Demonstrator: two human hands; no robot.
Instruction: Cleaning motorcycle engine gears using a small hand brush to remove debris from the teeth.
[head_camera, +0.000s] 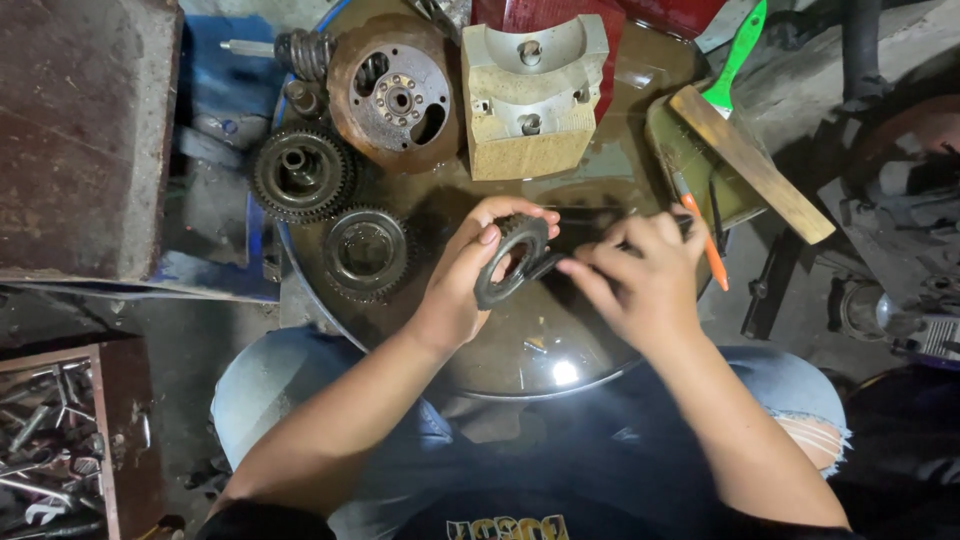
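Evidently dark, toothed gear ring (512, 262), greasy.

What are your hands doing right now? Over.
Left hand gripping dark toothed metal gear ring, upright. Right hand pinching dark tool against it. Two toothed gears lie left, apart.

We saw a grimy concrete floor (190, 330), dark and oil-stained. A rusty metal block (85, 130) stood at the upper left, and a wooden box of loose tools (50, 440) lay at the lower left. A bright light glinted off the round, oily surface (560, 370).
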